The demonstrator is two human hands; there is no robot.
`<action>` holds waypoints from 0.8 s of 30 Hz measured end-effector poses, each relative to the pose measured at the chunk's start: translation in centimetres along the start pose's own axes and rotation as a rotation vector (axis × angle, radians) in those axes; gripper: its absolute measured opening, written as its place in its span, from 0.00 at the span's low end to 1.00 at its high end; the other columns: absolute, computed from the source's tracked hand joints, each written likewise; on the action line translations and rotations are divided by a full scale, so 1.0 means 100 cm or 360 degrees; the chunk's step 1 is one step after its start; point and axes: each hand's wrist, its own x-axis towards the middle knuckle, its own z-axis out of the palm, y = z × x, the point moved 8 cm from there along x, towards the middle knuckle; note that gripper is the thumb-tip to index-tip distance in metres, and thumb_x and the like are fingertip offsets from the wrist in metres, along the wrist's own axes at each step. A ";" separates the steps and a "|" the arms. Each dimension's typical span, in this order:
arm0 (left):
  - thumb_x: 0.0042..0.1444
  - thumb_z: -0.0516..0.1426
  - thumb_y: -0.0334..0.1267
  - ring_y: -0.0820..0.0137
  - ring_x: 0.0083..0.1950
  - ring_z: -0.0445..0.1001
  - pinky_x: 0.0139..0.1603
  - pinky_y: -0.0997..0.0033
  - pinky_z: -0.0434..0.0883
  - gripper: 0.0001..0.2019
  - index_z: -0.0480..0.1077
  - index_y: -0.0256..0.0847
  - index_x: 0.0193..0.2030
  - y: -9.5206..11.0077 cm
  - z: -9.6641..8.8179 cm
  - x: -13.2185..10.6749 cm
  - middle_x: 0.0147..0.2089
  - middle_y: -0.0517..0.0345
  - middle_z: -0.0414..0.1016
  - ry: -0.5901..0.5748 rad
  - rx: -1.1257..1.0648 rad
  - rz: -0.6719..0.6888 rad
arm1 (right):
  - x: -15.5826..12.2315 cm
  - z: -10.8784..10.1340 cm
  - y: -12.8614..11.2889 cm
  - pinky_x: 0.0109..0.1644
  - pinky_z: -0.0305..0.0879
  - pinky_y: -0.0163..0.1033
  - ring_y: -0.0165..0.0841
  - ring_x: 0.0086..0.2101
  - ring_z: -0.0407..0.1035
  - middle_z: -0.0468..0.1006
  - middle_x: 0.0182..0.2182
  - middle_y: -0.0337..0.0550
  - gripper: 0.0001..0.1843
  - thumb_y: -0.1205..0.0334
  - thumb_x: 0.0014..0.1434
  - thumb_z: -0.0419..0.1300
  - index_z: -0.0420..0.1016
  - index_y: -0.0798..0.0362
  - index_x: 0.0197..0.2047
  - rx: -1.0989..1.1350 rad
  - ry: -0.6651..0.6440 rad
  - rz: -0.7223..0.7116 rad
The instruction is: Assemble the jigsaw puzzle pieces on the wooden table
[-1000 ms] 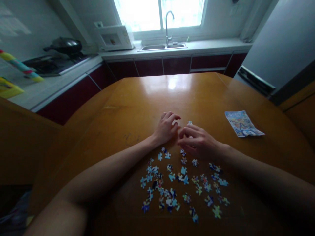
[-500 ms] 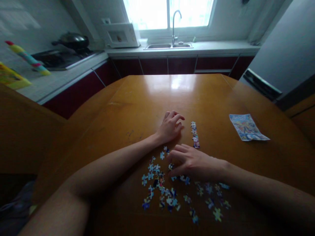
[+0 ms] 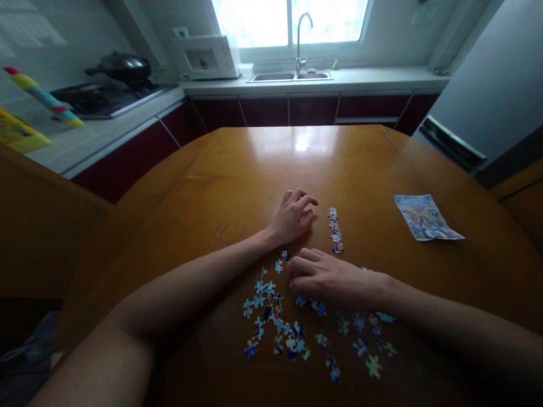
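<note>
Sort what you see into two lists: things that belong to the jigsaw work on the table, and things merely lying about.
Belonging:
loose puzzle pieces
joined strip of pieces
picture sheet
right hand, over the pieces
left hand, resting on the table

Lying about:
wok
microwave
sink tap

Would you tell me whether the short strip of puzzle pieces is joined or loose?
Joined: the strip forms one straight connected line.
</note>
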 end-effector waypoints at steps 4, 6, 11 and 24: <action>0.62 0.57 0.31 0.60 0.54 0.64 0.60 0.54 0.66 0.08 0.73 0.43 0.48 0.000 0.000 0.000 0.50 0.53 0.70 -0.0010 -0.0022 0.0001 | -0.002 -0.004 0.002 0.51 0.66 0.43 0.36 0.45 0.63 0.75 0.43 0.46 0.05 0.70 0.65 0.57 0.74 0.52 0.38 0.0287 0.0053 -0.0029; 0.62 0.57 0.31 0.60 0.55 0.64 0.60 0.53 0.67 0.08 0.73 0.43 0.47 -0.001 0.000 0.000 0.50 0.53 0.70 -0.0014 -0.0027 0.0004 | -0.005 -0.007 0.007 0.49 0.67 0.41 0.34 0.42 0.65 0.75 0.40 0.44 0.06 0.72 0.63 0.57 0.73 0.52 0.38 0.0521 0.0125 -0.0015; 0.62 0.57 0.31 0.60 0.55 0.64 0.61 0.54 0.66 0.08 0.73 0.42 0.47 -0.001 0.001 0.000 0.50 0.53 0.70 -0.0025 -0.0040 0.0011 | -0.014 -0.014 0.036 0.38 0.68 0.37 0.29 0.33 0.67 0.76 0.34 0.40 0.03 0.68 0.61 0.60 0.73 0.53 0.39 0.1001 0.0338 0.0302; 0.56 0.55 0.25 0.65 0.43 0.70 0.46 0.60 0.72 0.14 0.72 0.41 0.47 -0.027 -0.002 0.006 0.42 0.54 0.75 0.0080 -0.0363 -0.0287 | -0.049 -0.054 0.092 0.35 0.65 0.39 0.31 0.31 0.69 0.79 0.31 0.41 0.06 0.60 0.59 0.63 0.79 0.52 0.38 0.0839 0.1159 0.0622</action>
